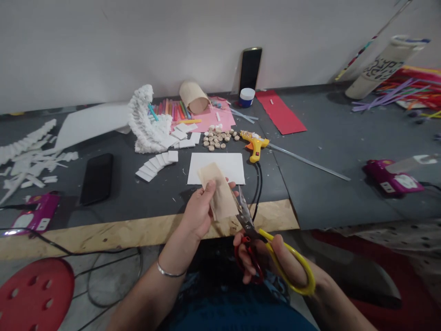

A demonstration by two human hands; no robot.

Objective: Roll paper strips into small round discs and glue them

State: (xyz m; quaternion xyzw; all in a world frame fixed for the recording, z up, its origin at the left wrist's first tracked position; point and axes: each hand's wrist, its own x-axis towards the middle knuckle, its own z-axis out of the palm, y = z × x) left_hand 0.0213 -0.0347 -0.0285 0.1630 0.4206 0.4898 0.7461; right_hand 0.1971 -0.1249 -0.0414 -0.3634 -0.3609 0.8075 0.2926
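My left hand [201,207] pinches a tan piece of paper or thin card [222,195] between thumb and fingers, over the table's front edge. My right hand [272,257] grips a pair of scissors [250,225] with one yellow and one red handle. The blades are apart, and they meet the right edge of the tan piece. Behind it lies a white rectangular sheet [227,161]. Farther back sits a pile of small round beige pieces [217,137], with a yellow hot glue gun [255,146] to their right.
White card squares [156,163] and a fluffy white swan-like figure [144,124] stand left. A phone [96,179] lies on the table; another phone [251,69] leans on the wall. Purple power strips [392,177] sit at both sides. A red stool [36,294] is at lower left.
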